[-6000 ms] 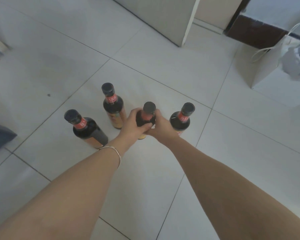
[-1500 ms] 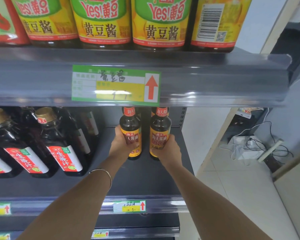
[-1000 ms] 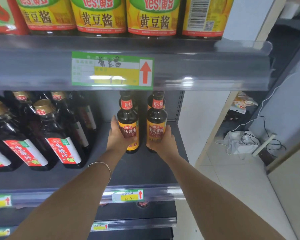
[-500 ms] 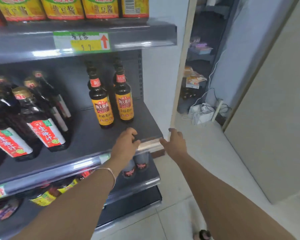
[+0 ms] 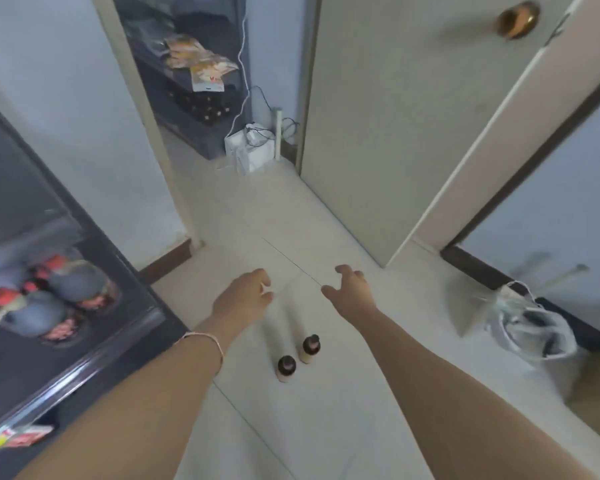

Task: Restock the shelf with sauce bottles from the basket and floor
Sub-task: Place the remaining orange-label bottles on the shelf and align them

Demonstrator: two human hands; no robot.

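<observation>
shelf [image 5: 84,344] bottles [image 5: 49,299] blurred (labels unreadable)

No text can be read: the labels on the blurred shelf bottles [image 5: 59,299] at left and the packets [image 5: 201,69] at upper centre are illegible.

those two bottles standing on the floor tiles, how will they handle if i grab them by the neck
The two bottles stand tall and narrow on smooth floor tiles, so a sideways nudge would probably tip them. They look like glass, likely heavy for their size and breakable. Both hands are empty.
</observation>
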